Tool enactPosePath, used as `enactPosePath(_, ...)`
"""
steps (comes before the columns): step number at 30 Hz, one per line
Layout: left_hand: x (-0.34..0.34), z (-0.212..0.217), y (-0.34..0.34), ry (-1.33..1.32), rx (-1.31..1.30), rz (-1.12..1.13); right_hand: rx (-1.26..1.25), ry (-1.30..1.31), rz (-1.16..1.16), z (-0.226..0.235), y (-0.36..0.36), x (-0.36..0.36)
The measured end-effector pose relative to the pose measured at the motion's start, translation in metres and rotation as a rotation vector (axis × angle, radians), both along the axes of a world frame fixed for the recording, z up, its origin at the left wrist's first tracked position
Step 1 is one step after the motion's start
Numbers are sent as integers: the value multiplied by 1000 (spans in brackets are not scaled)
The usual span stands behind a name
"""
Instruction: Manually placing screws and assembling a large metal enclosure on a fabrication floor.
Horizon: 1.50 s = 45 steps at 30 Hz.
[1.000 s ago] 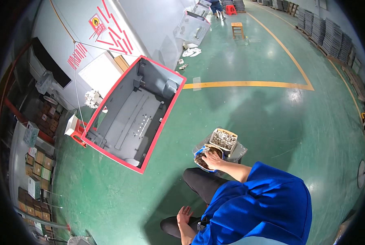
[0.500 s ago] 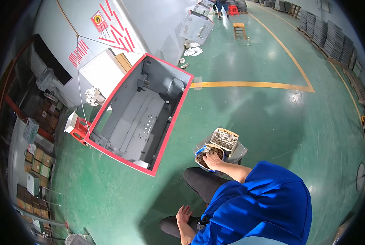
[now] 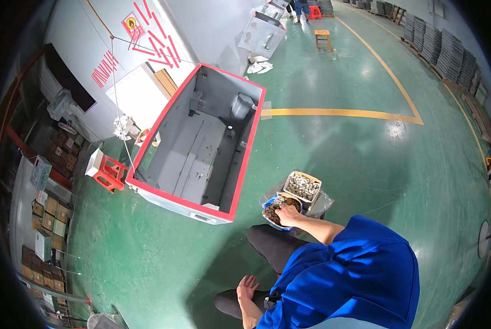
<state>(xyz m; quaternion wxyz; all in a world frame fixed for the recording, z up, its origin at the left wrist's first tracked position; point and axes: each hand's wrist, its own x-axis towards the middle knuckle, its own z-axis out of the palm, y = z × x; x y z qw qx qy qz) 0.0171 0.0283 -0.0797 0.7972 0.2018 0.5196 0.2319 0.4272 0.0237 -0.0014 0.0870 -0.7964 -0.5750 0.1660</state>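
Observation:
My right hand (image 3: 287, 215) reaches into a blue-edged box (image 3: 266, 212) holding many small dark parts (image 3: 290, 204). Its fingers are drawn together and pointed down among them; whatever they grip is too small to make out. Right beside it stands a pale carton (image 3: 317, 191) filled with small light metal pieces (image 3: 302, 185). Both sit on a low plastic-covered stand (image 3: 322, 205). Palm up by my knee, my left hand (image 3: 247, 287) lies with fingers apart and nothing in it. Ahead to the left is a large grey metal housing (image 3: 193, 159) with a red rim, open toward me.
A cord (image 3: 120, 104) runs down to the housing's corner. To its left stands a red stool (image 3: 110, 173) carrying a white box. Stacked cartons (image 3: 51, 219) fill the far left. Farther ahead are a wooden stool (image 3: 323, 39) and another person (image 3: 301, 8); grey stacks (image 3: 448, 52) line the right wall.
The red-rimmed housing has swung to the right and turned, so its near outer wall now shows. My right hand's fingers, spread over the dark parts before, have drawn together. My left hand is still.

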Motion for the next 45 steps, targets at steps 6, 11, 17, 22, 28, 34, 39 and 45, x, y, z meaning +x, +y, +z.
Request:
enactPosePath(6, 3, 0, 1, 25, -17, 6, 53, 4, 2, -2, -4, 3)
enactPosePath(11, 5, 1, 1, 22, -26, 19, 223, 77, -86, -2, -9, 3)
enactPosePath(17, 6, -4, 2, -3, -24, 13, 483, 205, -188, -9, -11, 12)
enactPosePath(22, 3, -2, 0, 9, -19, 6, 433, 174, -150, 2, -10, 18)
enactPosePath(28, 6, -4, 1, -19, 4, -23, 338, -38, 5, -16, -19, 40)
enactPosePath(34, 7, 0, 0, 23, 6, -16, 236, -67, 1, 0, -21, 28)
enactPosePath(39, 7, 1, 1, 6, -4, 9, 98, 23, 7, 7, -17, 34)
enactPosePath(45, 6, 3, 2, 14, -10, 26, -72, 77, 90, 19, -17, 36)
